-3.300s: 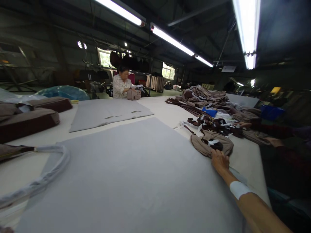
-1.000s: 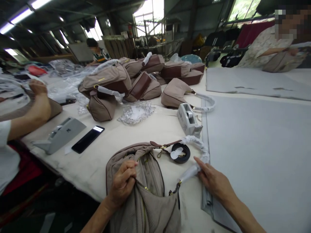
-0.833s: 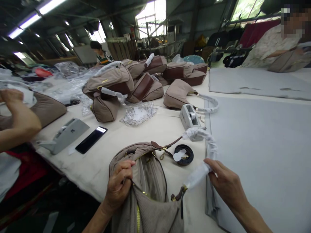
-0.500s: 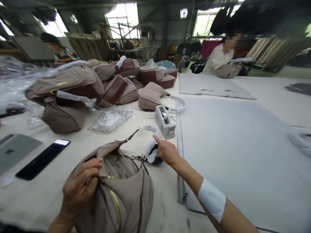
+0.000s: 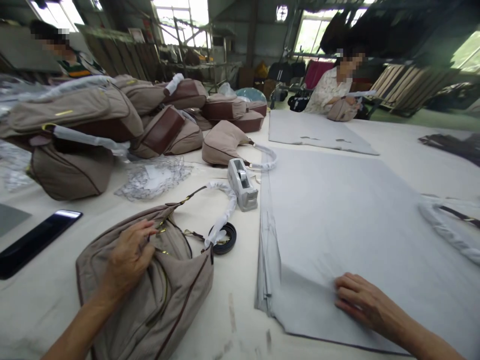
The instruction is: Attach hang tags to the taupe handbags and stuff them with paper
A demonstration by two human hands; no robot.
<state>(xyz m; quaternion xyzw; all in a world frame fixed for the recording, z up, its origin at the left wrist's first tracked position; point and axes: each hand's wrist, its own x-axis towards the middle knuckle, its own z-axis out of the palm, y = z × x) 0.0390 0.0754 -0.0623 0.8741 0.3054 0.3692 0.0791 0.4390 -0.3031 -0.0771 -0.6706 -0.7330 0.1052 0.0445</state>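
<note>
Handbag gripped by left hand; contents hidden

No lettering readable anywhere in my view. Tape dispenser: side plain. Phone: screen dark. Gold bar on a piled bag: too small to make out. The near bag shows no legible label.

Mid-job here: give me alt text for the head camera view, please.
The left hand grips the zip edge of a taupe fabric handbag lying on the cream table, while the right hand lies flat on a stack of large grey sheets. A grey tape dispenser stands beyond them; more taupe and brown handbags are piled behind.
</note>
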